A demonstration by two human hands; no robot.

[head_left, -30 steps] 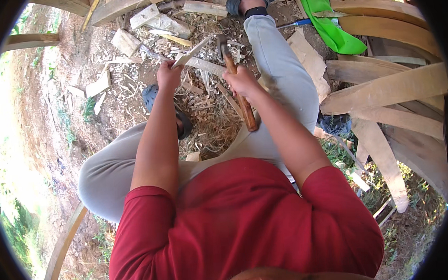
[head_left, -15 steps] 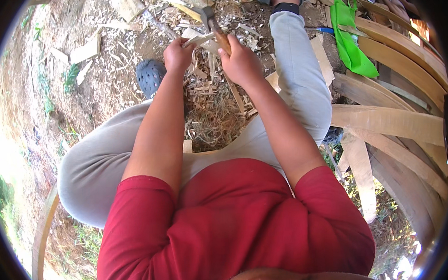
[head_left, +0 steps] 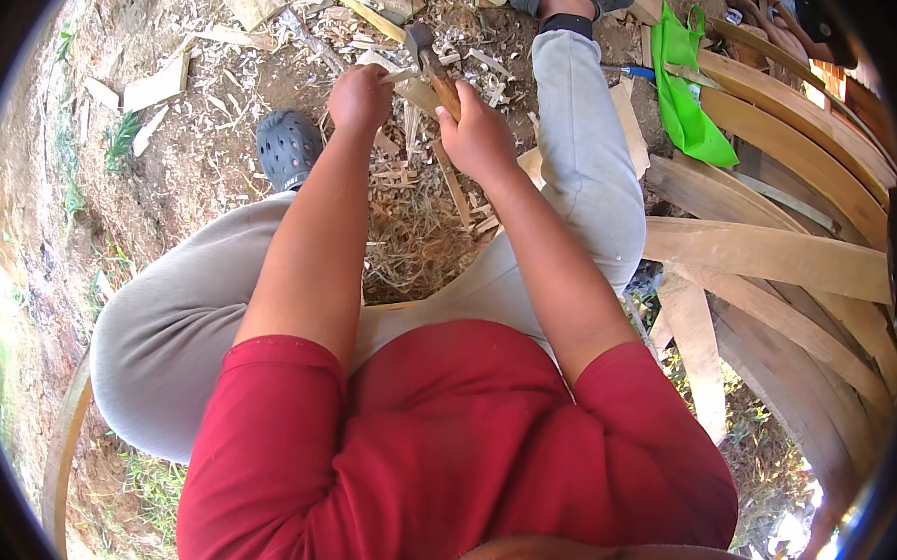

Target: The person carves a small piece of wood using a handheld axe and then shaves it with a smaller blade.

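Note:
My right hand [head_left: 478,131] is wrapped round the brown wooden handle of a short tool with a dark metal head [head_left: 420,41]. Whether it is a hammer or a hatchet I cannot tell. Close beside it, my left hand [head_left: 359,99] is closed on a thin pale wood strip [head_left: 400,77], whose end sticks out toward the tool. A larger pale wood piece [head_left: 419,94] lies under and between the two hands. My left fingers are mostly hidden behind the back of the hand.
Wood chips [head_left: 404,172] litter the ground between my legs. Several long curved planks [head_left: 767,246] are heaped at my right, with a bright green bag [head_left: 689,99] at their far end. Flat offcuts [head_left: 157,85] lie at far left. Another person's arm [head_left: 798,25] shows at upper right.
The view has shifted slightly. The wood strip in my left hand shows less of its length, and the tool's head is turned a little. Both hands keep their hold.

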